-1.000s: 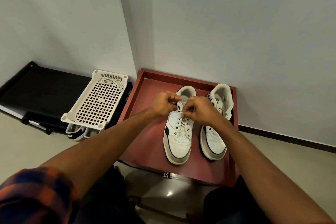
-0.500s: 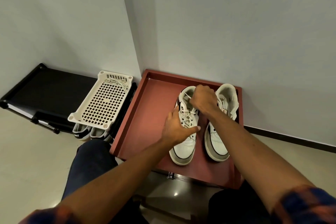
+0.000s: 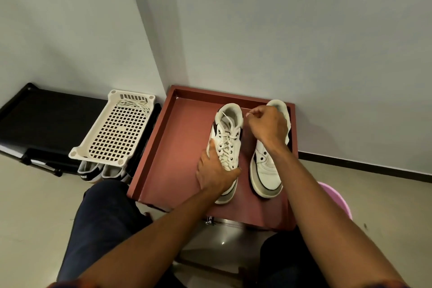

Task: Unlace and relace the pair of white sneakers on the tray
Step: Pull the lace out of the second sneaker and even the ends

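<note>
**Tray check: both sneakers toe-near, 1 pressed down, 1 lace end pinched**

Nearest the camera, 2 knees (image 3: 100, 217) in dark trousers flank the near edge of the tray (image 3: 180, 147), and both forearms cross it. What carries the tray is mostly hidden beneath it.

The left sneaker (image 3: 230, 112) and right sneaker (image 3: 266, 170) stand side by side, apart, on the tray's right half. Each has its long axis running near to far, roughly in line with the side walls, with its toe toward the near edge and its heel toward the far edge.

The left hand (image 3: 215, 170) lies over the left sneaker's forefoot. Its fingers stretch along the left flank and its thumb spreads across the top, pressing rather than curling round. It hides most of the toe box. Beyond it the lace (image 3: 225, 145) criss-crosses the eyelets.

The right hand (image 3: 268, 126) is over the right sneaker's tongue and heel and covers them. Its finger and thumb pinch a white lace end (image 3: 247, 114). How that end runs to a shoe is too thin to make out.

Room: a broad bare strip lies between the left sneaker and the left wall. The right sneaker stands near the right wall.

Left of the tray, a white basket (image 3: 112, 133) holds a loose lace (image 3: 133, 104) at its far end, above 2 half-hidden dark shoes (image 3: 88, 173). A pink object (image 3: 336, 199) is cut off by the right forearm.
</note>
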Motion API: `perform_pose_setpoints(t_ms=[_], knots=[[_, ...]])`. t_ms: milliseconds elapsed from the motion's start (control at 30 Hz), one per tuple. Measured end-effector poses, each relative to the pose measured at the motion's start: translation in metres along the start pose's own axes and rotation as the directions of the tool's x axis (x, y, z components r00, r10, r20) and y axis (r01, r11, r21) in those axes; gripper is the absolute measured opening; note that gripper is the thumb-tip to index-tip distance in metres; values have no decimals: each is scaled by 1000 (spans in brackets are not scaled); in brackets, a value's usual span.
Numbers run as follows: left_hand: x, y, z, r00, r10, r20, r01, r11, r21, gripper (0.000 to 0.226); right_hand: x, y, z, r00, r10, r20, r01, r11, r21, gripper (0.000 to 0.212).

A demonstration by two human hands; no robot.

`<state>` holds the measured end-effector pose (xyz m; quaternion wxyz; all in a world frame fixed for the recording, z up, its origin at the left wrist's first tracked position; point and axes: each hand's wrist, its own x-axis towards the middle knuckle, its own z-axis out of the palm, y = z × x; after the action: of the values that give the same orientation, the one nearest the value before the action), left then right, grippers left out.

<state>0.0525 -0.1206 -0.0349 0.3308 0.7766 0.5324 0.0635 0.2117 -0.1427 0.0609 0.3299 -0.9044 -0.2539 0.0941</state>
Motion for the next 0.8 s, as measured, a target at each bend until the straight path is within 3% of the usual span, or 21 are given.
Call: perform_pose_setpoints(t_ms=[100,200,300,533,667,800], knots=[[13,-3,-2,1000,5,-17,-5,999,-33,119,-16,29,-4,990,14,-140,-16,1000,-9,51],[33,-14,-14,999,11,-34,-12,999,-33,117,-39,52,-1,984,86,-155,-108,984,-141,88],[54,-32,-35,998,37,-58,-37,999,-2,112,-56,60,12,982,63,-177,-95,979,-183,107],[80,-76,-80,990,82,-114,-71,993,96,105,-71,69,33,954,172,-247,-154,984,93,98],[79,-80,-79,988,89,-126,-78,993,91,103,-70,90,31,944,276,-179,-272,961,44,96],[76,-82,-81,988,87,-126,-86,996,16,99,-71,93,33,956,239,-171,-244,970,-10,95]])
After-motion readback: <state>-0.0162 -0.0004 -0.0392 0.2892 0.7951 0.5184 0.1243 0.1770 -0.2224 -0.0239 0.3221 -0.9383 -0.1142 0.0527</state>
